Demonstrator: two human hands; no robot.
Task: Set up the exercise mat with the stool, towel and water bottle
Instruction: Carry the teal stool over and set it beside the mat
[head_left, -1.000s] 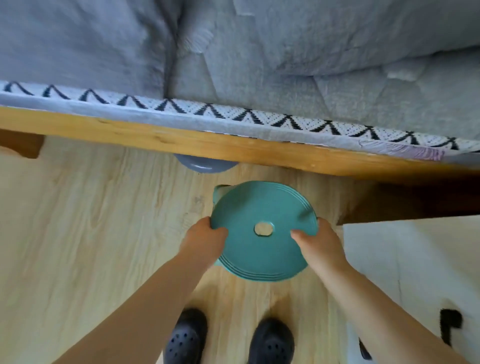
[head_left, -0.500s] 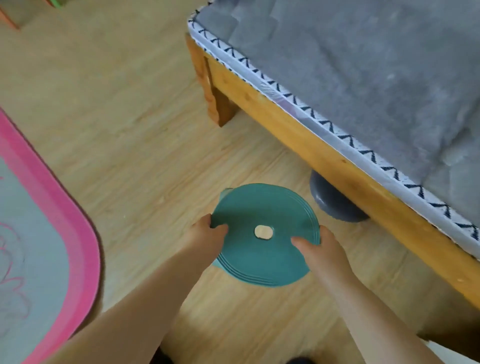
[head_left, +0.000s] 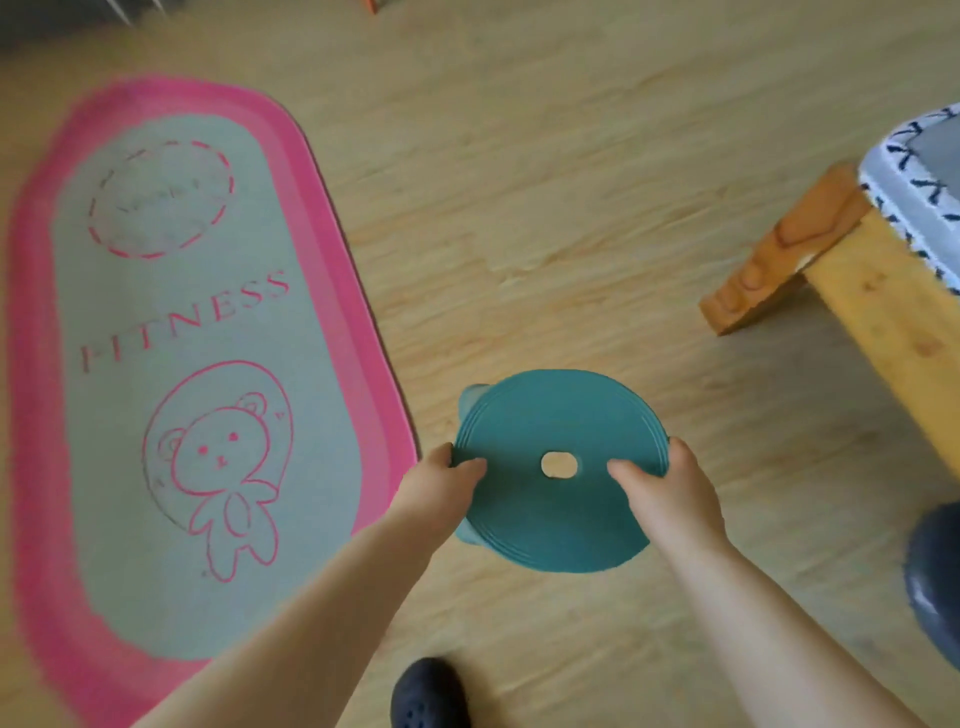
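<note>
Since a moment ago the bed has slid off to my right and the whole exercise mat (head_left: 208, 364) has come into sight on my left. Nearest, one dark shoe (head_left: 428, 693) shows on the wooden floor (head_left: 571, 234). Above it my left hand (head_left: 441, 491) and right hand (head_left: 670, 496) grip opposite edges of the teal stool (head_left: 558, 519), thumbs on top, just beside the mat's pink border. Farther right stands the bed's (head_left: 883, 301) wooden leg.
</note>
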